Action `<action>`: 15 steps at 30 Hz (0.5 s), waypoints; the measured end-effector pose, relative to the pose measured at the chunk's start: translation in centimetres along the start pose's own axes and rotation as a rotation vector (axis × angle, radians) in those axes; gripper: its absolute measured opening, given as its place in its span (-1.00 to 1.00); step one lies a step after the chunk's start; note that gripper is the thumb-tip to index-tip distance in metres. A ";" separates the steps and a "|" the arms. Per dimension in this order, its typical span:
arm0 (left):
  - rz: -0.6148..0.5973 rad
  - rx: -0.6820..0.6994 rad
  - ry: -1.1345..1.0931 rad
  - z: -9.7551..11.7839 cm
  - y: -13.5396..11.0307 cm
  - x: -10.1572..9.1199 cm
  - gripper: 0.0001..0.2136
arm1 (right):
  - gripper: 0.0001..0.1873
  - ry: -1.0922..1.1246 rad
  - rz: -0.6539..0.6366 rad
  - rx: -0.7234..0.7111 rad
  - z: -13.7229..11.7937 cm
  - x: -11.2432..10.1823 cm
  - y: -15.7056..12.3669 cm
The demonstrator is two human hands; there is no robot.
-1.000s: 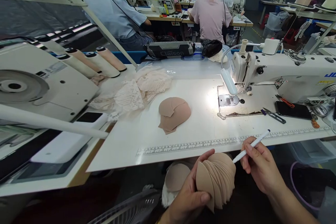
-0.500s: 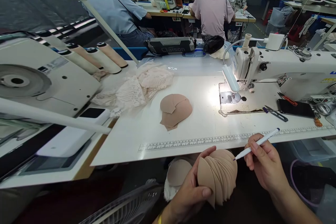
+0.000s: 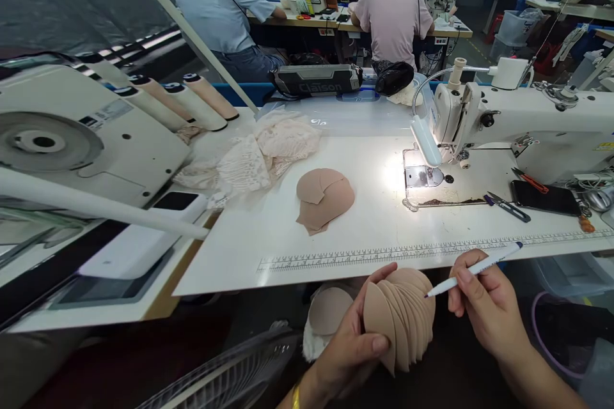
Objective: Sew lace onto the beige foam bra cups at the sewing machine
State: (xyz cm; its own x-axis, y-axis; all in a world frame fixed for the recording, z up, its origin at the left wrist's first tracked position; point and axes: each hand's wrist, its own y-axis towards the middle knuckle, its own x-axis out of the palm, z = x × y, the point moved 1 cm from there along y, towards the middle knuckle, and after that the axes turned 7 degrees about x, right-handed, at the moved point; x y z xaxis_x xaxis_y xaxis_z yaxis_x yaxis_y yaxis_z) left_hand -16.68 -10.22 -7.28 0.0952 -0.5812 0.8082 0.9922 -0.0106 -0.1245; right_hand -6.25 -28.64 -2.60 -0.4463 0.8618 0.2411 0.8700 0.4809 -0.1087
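Observation:
A fanned stack of beige fabric cup pieces [image 3: 401, 319] rests in my left hand [image 3: 352, 345], its thumb pressing the front piece and its fingers behind. My right hand [image 3: 487, 307] pinches a white marker pen [image 3: 480, 268], whose dark tip touches or nearly touches the right edge of the stack. Both hands are in front of the table's near edge. On the white table [image 3: 230, 255] lies a small pile of similar beige pieces [image 3: 325, 199]. Below the edge, left of my left hand, more rounded beige pieces [image 3: 330, 311] show, partly hidden.
A sewing machine [image 3: 542, 118] with a lit lamp [image 3: 426, 140] stands at the right. Thread snips [image 3: 509, 207] and a phone [image 3: 545, 198] lie before it. Cream lace [image 3: 259, 153] and thread cones [image 3: 199, 105] are at the left. Two people sit beyond the table.
The pen tip has shifted slightly down and left along the stack's edge, and the pen lies a little flatter. The whole view has moved slightly; the left hand keeps its hold.

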 end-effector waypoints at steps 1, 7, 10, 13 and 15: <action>0.003 0.002 0.001 -0.1 0.0 -0.2 -0.15 | -0.77 -0.019 -0.007 0.001 0.0 0.1 -0.1; 0.015 -0.011 0.008 0.0 -0.2 -0.1 -0.14 | -0.78 0.013 -0.047 0.028 0.3 0.2 -0.2; 0.038 -0.025 0.011 0.5 -0.3 0.6 -0.17 | -0.77 0.028 -0.006 0.032 0.3 0.0 0.0; 0.046 -0.014 0.011 0.5 -0.3 0.8 -0.21 | -0.76 -0.008 0.013 0.035 0.2 0.0 0.1; 0.013 0.007 -0.001 0.4 -0.2 0.6 -0.24 | -0.75 -0.031 0.010 0.029 0.0 0.3 0.1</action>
State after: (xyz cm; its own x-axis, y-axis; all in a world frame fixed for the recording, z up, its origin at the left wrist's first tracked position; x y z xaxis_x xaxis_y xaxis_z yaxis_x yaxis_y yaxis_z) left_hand -16.75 -10.26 -6.56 0.1086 -0.5803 0.8072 0.9914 0.0032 -0.1310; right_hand -6.30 -28.35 -2.55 -0.4441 0.8710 0.2099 0.8683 0.4762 -0.1387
